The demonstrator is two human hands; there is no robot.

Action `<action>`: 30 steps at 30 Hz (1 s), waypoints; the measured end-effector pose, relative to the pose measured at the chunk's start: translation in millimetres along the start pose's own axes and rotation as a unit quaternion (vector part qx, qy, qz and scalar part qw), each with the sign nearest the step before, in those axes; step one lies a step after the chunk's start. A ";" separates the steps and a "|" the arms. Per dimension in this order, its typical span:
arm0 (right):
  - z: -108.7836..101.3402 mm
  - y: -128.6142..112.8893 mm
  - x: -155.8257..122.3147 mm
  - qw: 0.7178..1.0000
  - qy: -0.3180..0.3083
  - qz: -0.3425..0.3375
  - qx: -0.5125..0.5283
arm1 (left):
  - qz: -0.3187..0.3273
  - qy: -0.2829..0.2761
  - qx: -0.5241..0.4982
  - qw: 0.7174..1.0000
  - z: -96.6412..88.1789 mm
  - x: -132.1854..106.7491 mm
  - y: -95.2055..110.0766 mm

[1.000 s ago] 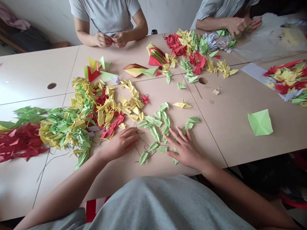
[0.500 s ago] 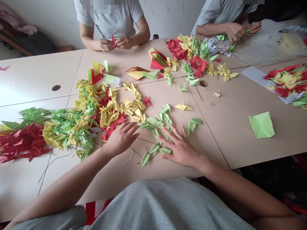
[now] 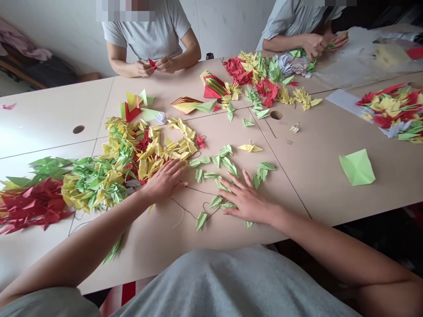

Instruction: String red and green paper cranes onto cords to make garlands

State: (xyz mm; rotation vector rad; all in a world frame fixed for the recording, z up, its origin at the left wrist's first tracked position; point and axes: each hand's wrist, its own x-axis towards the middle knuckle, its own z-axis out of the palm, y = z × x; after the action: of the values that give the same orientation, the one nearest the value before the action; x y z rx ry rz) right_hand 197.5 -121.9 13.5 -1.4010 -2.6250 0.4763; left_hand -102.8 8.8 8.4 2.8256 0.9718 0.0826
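Note:
My left hand point(image 3: 164, 179) lies flat with fingers stretched out, resting against the near edge of a big heap of yellow, green and red paper cranes point(image 3: 132, 152). My right hand point(image 3: 246, 199) is spread flat on the table over a few green paper cranes point(image 3: 222, 169) strung on a thin dark thread point(image 3: 191, 189). Neither hand grips anything. A single yellow crane point(image 3: 250, 147) sits just beyond the green ones.
Red and green cranes point(image 3: 33, 198) are piled at the left. A folded green sheet point(image 3: 357, 166) lies to the right. Two other people fold paper across the table point(image 3: 313, 145), one's hands point(image 3: 155, 66) on a red piece. More crane heaps point(image 3: 264, 75) and paper stacks point(image 3: 188, 103) lie far.
My left hand slid up and left into the heap's edge, pushing the cranes together. My right hand shifted slightly over the green strung cranes, which spread apart. The view tilted a little.

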 end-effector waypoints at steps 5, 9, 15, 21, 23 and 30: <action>-0.7 2.0 -3.8 0.999 0.036 -0.030 0.014 | 0.021 0.004 0.002 1.000 1.1 -6.2 11.3; -8.9 15.3 -24.8 0.994 0.097 -0.041 0.022 | 0.091 0.022 -0.008 0.996 -0.4 -19.3 34.1; 6.2 38.3 -107.9 0.991 0.092 -0.093 -0.006 | 0.201 -0.013 -0.051 0.978 7.7 -81.3 70.7; 26.5 36.3 -151.3 0.992 -0.007 -0.120 -0.050 | 0.172 -0.008 -0.048 0.984 26.1 -120.8 92.8; 30.9 36.8 -148.0 0.991 -0.013 -0.123 -0.057 | 0.148 0.001 -0.044 0.988 27.3 -121.5 95.8; 46.7 41.8 -141.0 0.993 0.045 -0.106 -0.012 | 0.140 -0.002 -0.028 0.990 20.1 -115.7 101.0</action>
State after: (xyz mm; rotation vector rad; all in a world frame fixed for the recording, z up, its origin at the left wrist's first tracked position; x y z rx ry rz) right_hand 297.5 -226.8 -39.5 -1.1037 -2.6733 0.3491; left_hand -130.6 -143.5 4.5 2.8874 0.5561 0.1340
